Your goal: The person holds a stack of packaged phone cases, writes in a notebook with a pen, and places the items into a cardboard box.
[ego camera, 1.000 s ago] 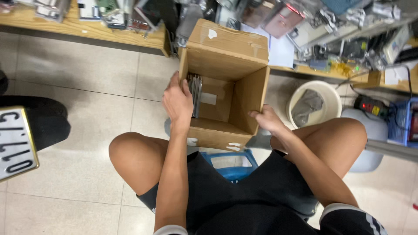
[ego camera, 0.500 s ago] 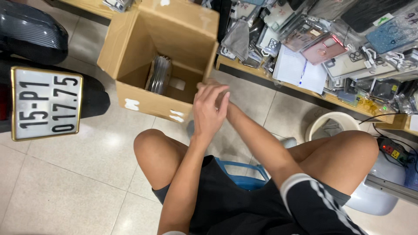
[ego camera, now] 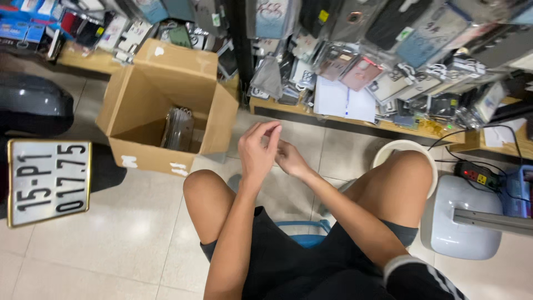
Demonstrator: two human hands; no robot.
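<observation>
Both hands met at frame centre, left hand [ego camera: 256, 151] and right hand [ego camera: 288, 160] with fingers curled, touching, holding nothing visible; the open cardboard box [ego camera: 166, 111] stood upper left, nearer the left hand.

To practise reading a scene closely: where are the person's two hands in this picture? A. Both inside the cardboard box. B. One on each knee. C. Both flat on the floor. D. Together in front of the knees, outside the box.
D: the left hand and right hand meet above the floor, right of the open cardboard box.
</observation>
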